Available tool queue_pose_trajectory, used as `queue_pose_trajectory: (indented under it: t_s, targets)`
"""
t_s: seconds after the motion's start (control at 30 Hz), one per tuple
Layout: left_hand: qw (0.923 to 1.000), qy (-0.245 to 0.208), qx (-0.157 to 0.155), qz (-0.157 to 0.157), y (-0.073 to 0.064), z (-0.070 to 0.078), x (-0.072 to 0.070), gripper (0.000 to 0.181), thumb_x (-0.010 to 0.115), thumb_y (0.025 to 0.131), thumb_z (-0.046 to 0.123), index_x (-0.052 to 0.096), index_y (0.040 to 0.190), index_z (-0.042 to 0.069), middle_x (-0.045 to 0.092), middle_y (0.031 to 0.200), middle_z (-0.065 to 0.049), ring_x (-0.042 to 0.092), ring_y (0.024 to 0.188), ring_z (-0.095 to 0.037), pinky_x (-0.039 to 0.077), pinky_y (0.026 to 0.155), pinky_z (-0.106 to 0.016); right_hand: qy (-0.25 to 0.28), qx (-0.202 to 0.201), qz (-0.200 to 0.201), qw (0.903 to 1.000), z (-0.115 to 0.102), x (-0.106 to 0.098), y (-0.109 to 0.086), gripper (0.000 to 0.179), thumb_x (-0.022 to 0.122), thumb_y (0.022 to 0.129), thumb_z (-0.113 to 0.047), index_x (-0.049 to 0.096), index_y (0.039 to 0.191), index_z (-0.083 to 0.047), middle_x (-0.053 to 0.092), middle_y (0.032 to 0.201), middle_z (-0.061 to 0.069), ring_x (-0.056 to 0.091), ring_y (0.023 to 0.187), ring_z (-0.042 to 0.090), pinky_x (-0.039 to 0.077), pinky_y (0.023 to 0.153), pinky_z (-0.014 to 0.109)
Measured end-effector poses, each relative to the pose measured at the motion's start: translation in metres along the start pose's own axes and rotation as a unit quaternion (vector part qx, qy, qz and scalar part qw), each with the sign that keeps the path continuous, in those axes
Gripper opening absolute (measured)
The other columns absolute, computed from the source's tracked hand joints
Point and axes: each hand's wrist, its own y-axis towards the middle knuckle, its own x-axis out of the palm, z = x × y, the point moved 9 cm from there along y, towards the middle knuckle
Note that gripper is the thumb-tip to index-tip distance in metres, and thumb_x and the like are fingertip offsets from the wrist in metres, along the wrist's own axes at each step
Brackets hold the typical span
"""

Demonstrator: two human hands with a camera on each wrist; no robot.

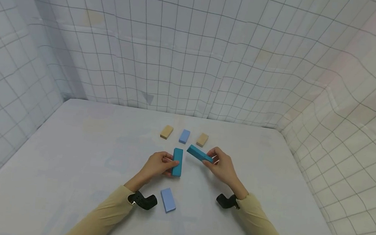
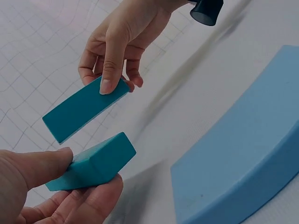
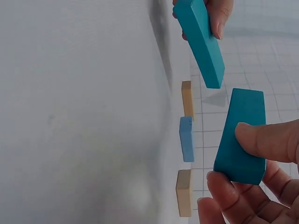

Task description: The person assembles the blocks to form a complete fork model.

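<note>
Two teal rectangular blocks are held above the white table, one in each hand. My left hand (image 1: 158, 164) grips the left teal block (image 1: 177, 162) between thumb and fingers, its long side pointing away from me. In my right hand (image 1: 220, 165), the right teal block (image 1: 198, 153) is pinched near one end and slants toward the upper left. A small gap separates the two blocks in the left wrist view, where the left block's end (image 2: 114, 156) faces the camera. The right wrist view shows the thumb pressed on the right block (image 3: 240, 140).
A light blue block (image 1: 168, 200) lies on the table (image 1: 111, 185) between the forearms. Farther back stand a yellow block (image 1: 166, 131), a small blue block (image 1: 184, 136) and a tan block (image 1: 202, 139) in a row. Grid-patterned white curtains (image 1: 179, 58) enclose the table.
</note>
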Motion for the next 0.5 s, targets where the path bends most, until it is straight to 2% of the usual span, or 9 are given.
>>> queue_pose_trajectory:
  t_s: [0.13, 0.5]
  targets:
    - [0.9999, 0.003, -0.006, 0.013, 0.0025, -0.0051, -0.0023, 0.035, 0.073, 0.085, 0.018, 0.061, 0.108, -0.006, 0.068, 0.086, -0.009, 0.063, 0.065, -0.016, 0.054, 0.058, -0.029, 0.002, 0.000, -0.004, 1.0000, -0.0002, 0.0027, 0.0031, 0.024, 0.078, 0.080, -0.009, 0.059, 0.095, -0.007, 0.063, 0.087, 0.003, 0.058, 0.071, 0.014, 0.048, 0.064, 0.031]
    - [0.9986, 0.028, 0.012, 0.044, 0.0094, -0.0095, -0.0045, 0.030, 0.072, 0.086, 0.016, 0.061, 0.102, -0.006, 0.065, 0.075, -0.004, 0.060, 0.057, -0.013, 0.053, 0.053, -0.028, 0.010, -0.009, -0.006, 0.9999, -0.0042, 0.0077, 0.0078, 0.024, 0.077, 0.080, -0.010, 0.059, 0.095, -0.007, 0.062, 0.086, 0.002, 0.057, 0.070, 0.014, 0.047, 0.062, 0.031]
